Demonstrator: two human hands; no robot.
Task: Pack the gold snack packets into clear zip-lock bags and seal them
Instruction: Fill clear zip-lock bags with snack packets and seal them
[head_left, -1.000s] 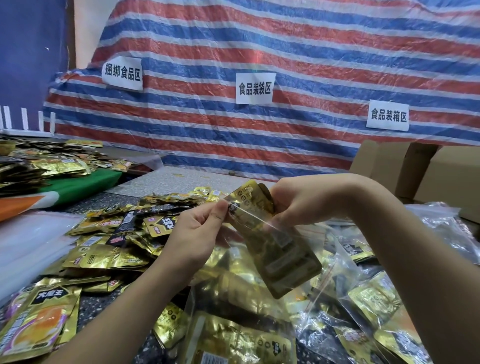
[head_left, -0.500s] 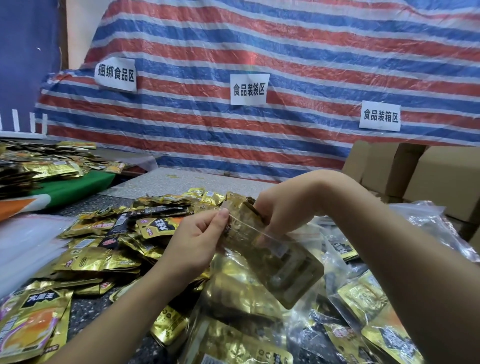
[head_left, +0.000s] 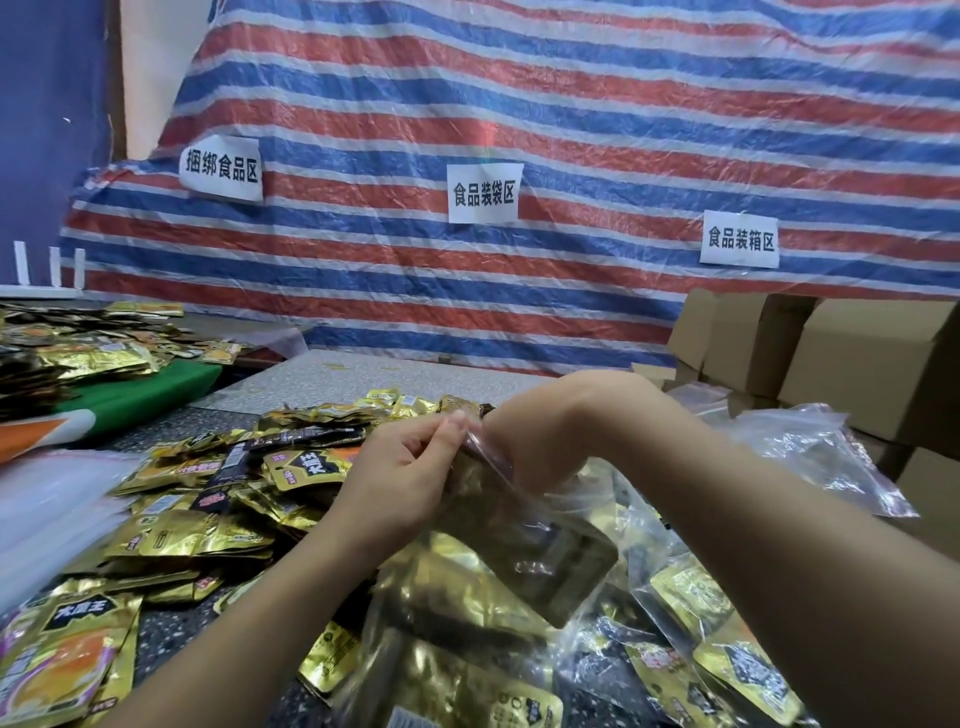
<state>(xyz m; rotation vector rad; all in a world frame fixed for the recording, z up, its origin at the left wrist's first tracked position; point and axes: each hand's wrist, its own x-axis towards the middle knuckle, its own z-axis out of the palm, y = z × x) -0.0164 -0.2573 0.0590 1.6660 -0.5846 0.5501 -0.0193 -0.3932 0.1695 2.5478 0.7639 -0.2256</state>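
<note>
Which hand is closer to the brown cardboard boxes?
The right hand. It grips the top of the clear zip-lock bag, on the side toward the cardboard boxes. The left hand pinches the same bag top, one hand farther from them.

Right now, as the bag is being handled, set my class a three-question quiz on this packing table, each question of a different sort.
1. True or false: both hands are at the mouth of the zip-lock bag.
2. Which lies left of the left hand? A) loose gold packets B) cardboard boxes C) filled bags
3. Fill in: the wall behind carries ___ white paper signs.

Key: 1 true; 2 A; 3 three. The right hand meets the left at the bag's top edge.
</note>
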